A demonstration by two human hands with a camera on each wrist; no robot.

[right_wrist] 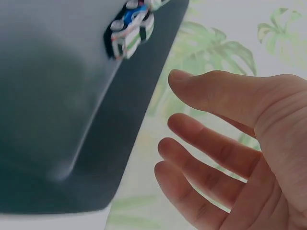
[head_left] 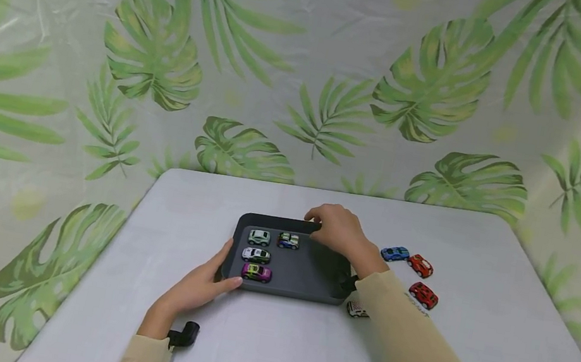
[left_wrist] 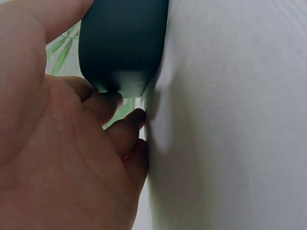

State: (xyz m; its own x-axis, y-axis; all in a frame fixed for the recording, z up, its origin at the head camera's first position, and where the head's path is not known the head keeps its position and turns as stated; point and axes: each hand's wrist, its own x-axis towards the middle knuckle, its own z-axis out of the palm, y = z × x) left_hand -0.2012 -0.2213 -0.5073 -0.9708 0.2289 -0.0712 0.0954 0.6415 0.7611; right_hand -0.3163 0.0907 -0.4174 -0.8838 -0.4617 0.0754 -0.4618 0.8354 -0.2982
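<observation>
A dark grey tray point(head_left: 303, 279) lies on the table with several toy cars in its left half. They are a pale green car point(head_left: 259, 237), a white-and-blue car point(head_left: 289, 241), a white-and-black car point(head_left: 256, 255) and a purple-and-yellow car point(head_left: 256, 273). My left hand point(head_left: 200, 287) grips the tray's left side near the front corner, thumb at the rim. Past the tray's far rim hovers my right hand point(head_left: 340, 231). In the right wrist view its fingers point(right_wrist: 206, 148) are loosely bent, apart from the tray, holding nothing.
Right of the tray, on the white table point(head_left: 262, 349), lie a blue car point(head_left: 395, 253), an orange-red car point(head_left: 420, 265) and a red car point(head_left: 423, 295). A white car point(head_left: 357, 309) is partly hidden by the right sleeve. Leaf-print cloth point(head_left: 340, 55) hangs behind.
</observation>
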